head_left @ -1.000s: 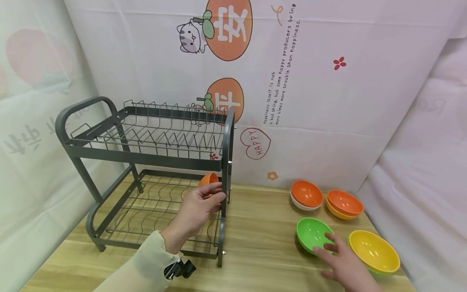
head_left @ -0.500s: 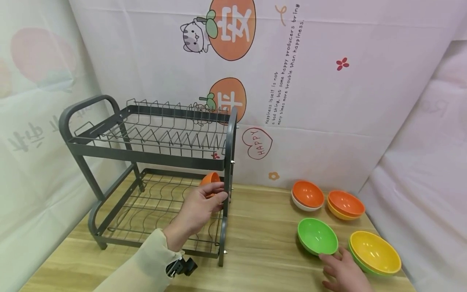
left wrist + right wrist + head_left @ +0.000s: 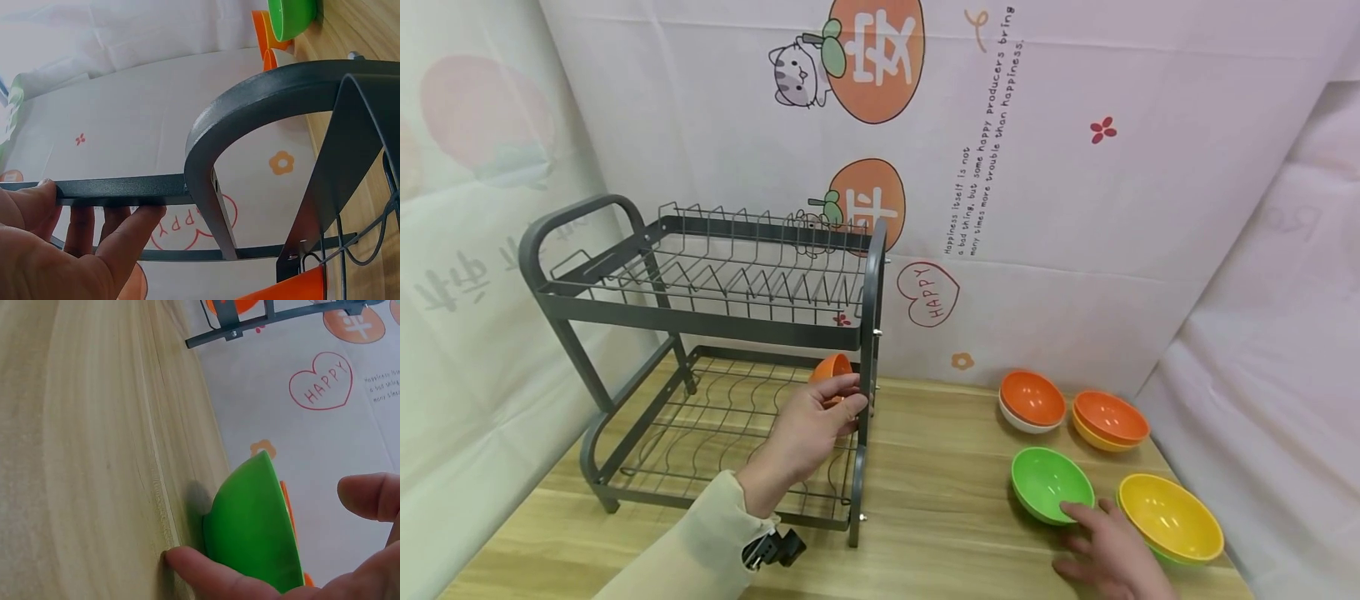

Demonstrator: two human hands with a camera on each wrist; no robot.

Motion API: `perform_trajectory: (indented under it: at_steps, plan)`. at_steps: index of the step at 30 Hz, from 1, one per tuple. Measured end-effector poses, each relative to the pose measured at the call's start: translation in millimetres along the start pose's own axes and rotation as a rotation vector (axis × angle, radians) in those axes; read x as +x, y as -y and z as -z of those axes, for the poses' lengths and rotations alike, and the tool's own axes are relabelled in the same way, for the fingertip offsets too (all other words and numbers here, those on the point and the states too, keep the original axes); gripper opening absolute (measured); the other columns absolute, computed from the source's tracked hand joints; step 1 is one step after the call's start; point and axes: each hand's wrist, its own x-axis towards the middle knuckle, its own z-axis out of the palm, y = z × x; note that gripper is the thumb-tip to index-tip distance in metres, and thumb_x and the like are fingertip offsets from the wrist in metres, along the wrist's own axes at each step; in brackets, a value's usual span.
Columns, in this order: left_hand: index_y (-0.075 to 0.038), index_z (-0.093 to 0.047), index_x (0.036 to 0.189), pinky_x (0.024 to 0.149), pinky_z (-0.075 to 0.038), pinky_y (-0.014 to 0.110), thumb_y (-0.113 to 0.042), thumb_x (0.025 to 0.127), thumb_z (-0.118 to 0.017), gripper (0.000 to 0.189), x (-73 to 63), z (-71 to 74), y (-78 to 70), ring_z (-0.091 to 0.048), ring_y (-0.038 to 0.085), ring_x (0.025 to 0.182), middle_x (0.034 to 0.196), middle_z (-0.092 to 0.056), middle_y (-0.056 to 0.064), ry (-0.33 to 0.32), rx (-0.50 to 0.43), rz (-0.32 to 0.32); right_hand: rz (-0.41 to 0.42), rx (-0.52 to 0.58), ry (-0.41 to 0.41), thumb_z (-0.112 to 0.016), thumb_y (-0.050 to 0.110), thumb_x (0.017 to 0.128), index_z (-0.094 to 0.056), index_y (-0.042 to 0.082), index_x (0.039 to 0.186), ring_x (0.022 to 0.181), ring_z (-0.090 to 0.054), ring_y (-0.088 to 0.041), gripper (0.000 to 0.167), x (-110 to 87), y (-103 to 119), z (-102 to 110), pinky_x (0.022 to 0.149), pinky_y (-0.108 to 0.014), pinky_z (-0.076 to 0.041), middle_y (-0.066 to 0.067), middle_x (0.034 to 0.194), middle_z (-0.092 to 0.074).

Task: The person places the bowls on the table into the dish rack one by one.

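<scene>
Left hand (image 3: 808,429) is gripping the post (image 3: 125,188) on the right side of the dark metal rack (image 3: 700,323), thumb on one face, fingers on the opposite one. Just past that grip, a small orange bowl (image 3: 830,368) is sitting in the lower tier, and its edge is staying apart from the fingers in the wrist view. The upper tier is hanging above the knuckles, so headroom there is looking limited.

Right hand (image 3: 1108,546) isn't clamping anything; the thumb and fingers are spreading apart around the near edge of the green bowl (image 3: 1047,483). The thumb is reaching over that rim and the forefinger is lying low outside it, near the wood. Can't tell if any finger is actually touching.

Right beside the right hand, on its outer side, a yellow bowl (image 3: 1168,517) is nesting in another bowl, so it's crowding that side. Beyond the fingers, two more nested stacks, both with orange bowls (image 3: 1032,398) on top, are standing near the back cloth (image 3: 1037,317). Between the two hands, a wide stretch of tabletop (image 3: 940,467) is leaving plenty of sideways room.
</scene>
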Motion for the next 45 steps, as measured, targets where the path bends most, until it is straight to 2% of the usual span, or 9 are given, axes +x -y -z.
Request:
perform_trajectory:
  at_steps: [1, 2, 5, 10, 18, 25, 30, 35, 45]
  plan:
    - [-0.008, -0.065, 0.132, 0.084, -0.057, 0.037, -0.016, 0.097, -0.067, 0.036, -0.3, 0.0, -0.2, -0.067, 0.025, 0.101, 0.118, -0.061, 0.011, -0.003, -0.002, 0.003, -0.004, 0.045, 0.004, -0.058, 0.021, 0.102, 0.033, 0.000, 0.146, 0.135, -0.014, -0.063, 0.103, 1.8, 1, 0, 0.091, -0.065, -0.046, -0.045, 0.148, 0.013]
    - [-0.008, -0.064, 0.133, 0.084, -0.057, 0.036, -0.016, 0.097, -0.067, 0.037, -0.5, 0.1, -0.5, -0.067, 0.025, 0.100, 0.118, -0.061, 0.011, -0.007, -0.006, 0.005, -0.029, 0.156, -0.002, -0.052, 0.023, 0.104, 0.043, 0.006, 0.140, 0.136, -0.011, -0.062, 0.103, 3.5, 1, -1, 0.091, -0.067, -0.045, -0.042, 0.149, 0.020]
    - [-0.007, -0.063, 0.134, 0.084, -0.057, 0.036, -0.015, 0.097, -0.067, 0.038, -0.8, 0.3, -1.0, -0.068, 0.025, 0.099, 0.119, -0.061, 0.012, -0.008, -0.018, 0.011, -0.023, 0.196, -0.017, -0.052, 0.021, 0.104, 0.046, 0.015, 0.139, 0.136, -0.008, -0.063, 0.104, 5.7, 3, -3, 0.090, -0.066, -0.046, -0.039, 0.150, 0.025]
    - [-0.006, -0.063, 0.135, 0.084, -0.057, 0.036, -0.016, 0.097, -0.067, 0.039, -0.1, 1.1, -0.8, -0.068, 0.025, 0.099, 0.120, -0.061, 0.012, -0.002, -0.025, 0.016, -0.010, 0.210, -0.027, -0.052, 0.018, 0.103, 0.043, 0.018, 0.143, 0.137, -0.009, -0.061, 0.103, 9.0, 5, -6, 0.091, -0.065, -0.046, -0.038, 0.153, 0.021]
    - [-0.006, -0.062, 0.136, 0.084, -0.056, 0.037, -0.016, 0.097, -0.068, 0.041, 1.8, 2.8, 0.3, -0.067, 0.025, 0.101, 0.120, -0.061, 0.012, -0.005, -0.022, 0.027, 0.003, 0.301, -0.033, -0.042, 0.004, 0.101, 0.038, 0.023, 0.147, 0.139, -0.014, -0.056, 0.094, 17.4, 8, -11, 0.092, -0.066, -0.045, -0.038, 0.154, 0.015]
    - [-0.008, -0.061, 0.137, 0.085, -0.056, 0.036, -0.019, 0.097, -0.067, 0.042, 1.0, 3.9, -0.2, -0.065, 0.024, 0.101, 0.119, -0.062, 0.010, -0.003, 0.004, 0.036, 0.002, 0.406, -0.058, -0.037, -0.010, 0.095, 0.027, 0.015, 0.153, 0.135, -0.023, -0.047, 0.090, 22.0, 5, -11, 0.098, -0.058, -0.044, -0.037, 0.155, 0.005]
    - [-0.007, -0.060, 0.138, 0.085, -0.056, 0.037, -0.019, 0.097, -0.067, 0.043, 1.3, 4.1, 0.0, -0.065, 0.025, 0.102, 0.120, -0.061, 0.011, -0.002, -0.004, 0.039, 0.017, 0.453, -0.065, -0.036, -0.011, 0.095, 0.023, 0.015, 0.155, 0.138, -0.020, -0.042, 0.088, 24.1, 4, -11, 0.100, -0.054, -0.044, -0.033, 0.158, 0.005]
    - [-0.007, -0.060, 0.138, 0.085, -0.056, 0.036, -0.019, 0.096, -0.068, 0.044, 0.8, 3.3, -0.3, -0.065, 0.025, 0.103, 0.120, -0.061, 0.011, -0.007, -0.004, 0.039, 0.028, 0.450, -0.072, -0.036, -0.011, 0.096, 0.020, 0.019, 0.156, 0.138, -0.022, -0.041, 0.088, 26.9, 4, -10, 0.100, -0.053, -0.044, -0.031, 0.159, 0.006]
    - [-0.008, -0.063, 0.135, 0.084, -0.056, 0.035, -0.022, 0.096, -0.068, 0.042, -1.2, 1.7, 0.7, -0.066, 0.025, 0.103, 0.119, -0.060, 0.011, -0.009, 0.027, 0.014, 0.064, 0.412, -0.042, -0.033, -0.014, 0.093, 0.015, 0.016, 0.158, 0.138, -0.021, -0.041, 0.086, 31.2, -3, -9, 0.102, -0.053, -0.043, -0.030, 0.159, 0.006]
